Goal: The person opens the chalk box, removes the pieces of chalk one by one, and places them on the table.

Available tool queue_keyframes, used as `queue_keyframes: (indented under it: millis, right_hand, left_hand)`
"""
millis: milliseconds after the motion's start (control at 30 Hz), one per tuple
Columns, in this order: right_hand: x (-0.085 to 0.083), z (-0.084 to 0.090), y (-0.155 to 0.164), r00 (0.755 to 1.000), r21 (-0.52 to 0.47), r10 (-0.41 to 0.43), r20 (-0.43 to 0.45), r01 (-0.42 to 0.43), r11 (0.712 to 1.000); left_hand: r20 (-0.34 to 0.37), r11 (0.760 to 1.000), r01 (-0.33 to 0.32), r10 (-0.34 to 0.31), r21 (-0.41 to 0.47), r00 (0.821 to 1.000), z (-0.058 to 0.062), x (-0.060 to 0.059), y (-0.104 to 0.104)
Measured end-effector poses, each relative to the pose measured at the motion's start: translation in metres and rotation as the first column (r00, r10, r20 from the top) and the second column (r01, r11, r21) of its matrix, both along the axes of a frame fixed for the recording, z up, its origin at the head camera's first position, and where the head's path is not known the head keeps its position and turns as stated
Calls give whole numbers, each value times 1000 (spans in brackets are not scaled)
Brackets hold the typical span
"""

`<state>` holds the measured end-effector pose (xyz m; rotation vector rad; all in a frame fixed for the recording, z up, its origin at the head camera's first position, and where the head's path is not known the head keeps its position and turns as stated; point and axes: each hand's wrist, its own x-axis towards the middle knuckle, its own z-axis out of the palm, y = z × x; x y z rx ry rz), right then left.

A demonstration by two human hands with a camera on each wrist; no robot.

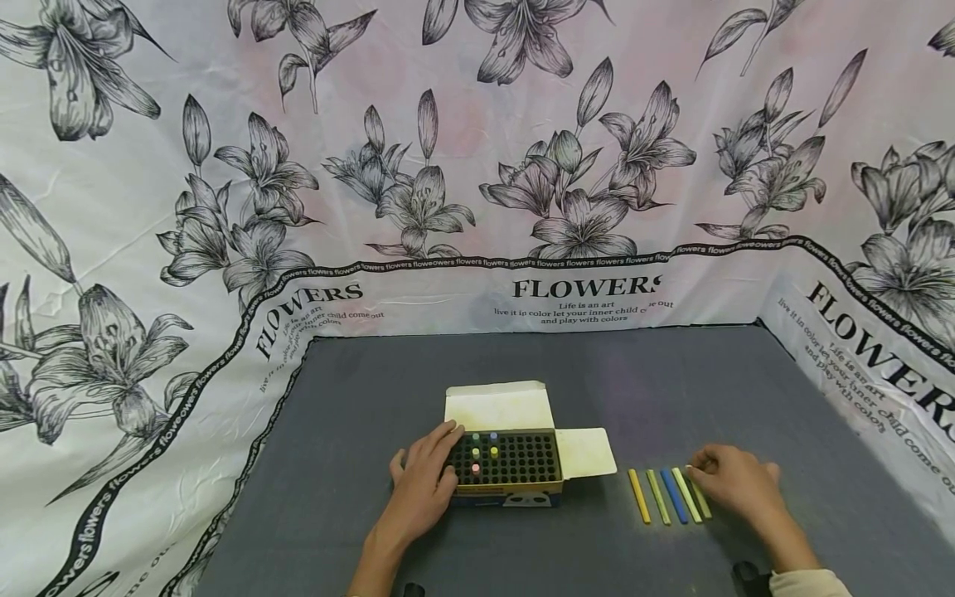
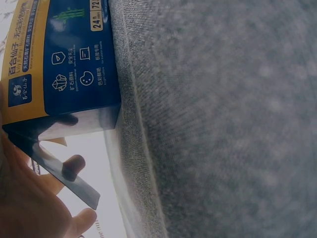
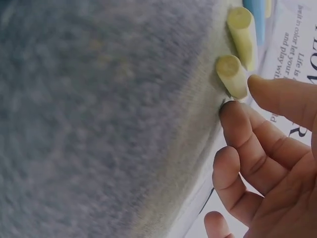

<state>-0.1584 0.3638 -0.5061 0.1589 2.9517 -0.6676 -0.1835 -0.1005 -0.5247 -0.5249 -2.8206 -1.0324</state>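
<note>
An opened chalk box (image 1: pixel 507 489) stands mid-table, its perforated holder (image 1: pixel 525 456) carrying several coloured chalks in the left columns. My left hand (image 1: pixel 421 477) grips its left end, fingers over the rim and thumb at the front corner. In the left wrist view, fingers show on both sides of a side flap (image 2: pixel 81 186). Right of the box lies a row of chalk sticks: orange-yellow (image 1: pixel 639 496), light green (image 1: pixel 659 497), blue (image 1: pixel 674 497), pale yellow (image 1: pixel 687 495) and greenish yellow (image 1: pixel 702 500). My right hand (image 1: pixel 734 481) pinches the far end of the greenish-yellow chalk stick (image 3: pixel 230 74) between thumb and index finger.
The box's lid (image 1: pixel 498 406) stands open behind it, and a right flap (image 1: pixel 585 453) sticks out toward the chalk row. A grey cloth (image 1: pixel 358 390) covers the table. Flower-printed sheeting (image 1: pixel 448 298) rises along the back and sides.
</note>
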Motion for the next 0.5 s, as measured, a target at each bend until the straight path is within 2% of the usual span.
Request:
queue_keyframes:
  millis: [133,300,400,500]
  right_hand:
    - [0,1,0,999,-11,-18,-34,17,1000]
    - [0,4,-6,990,-44,-44,-132,39,998]
    - [0,4,-13,973,-56,-50,-227,38,998]
    - [-1,2,-22,939,-72,-62,-338,40,997]
  left_hand:
    - [-11,1000,-8,7,-9,1000,0,-1,0]
    - [-15,1000,-9,9,-7,1000,0,-1,1]
    - [-6,1000,-7,7,-6,1000,0,-1,1]
    - [-1,1000,-5,5,-6,1000,1,-1,0]
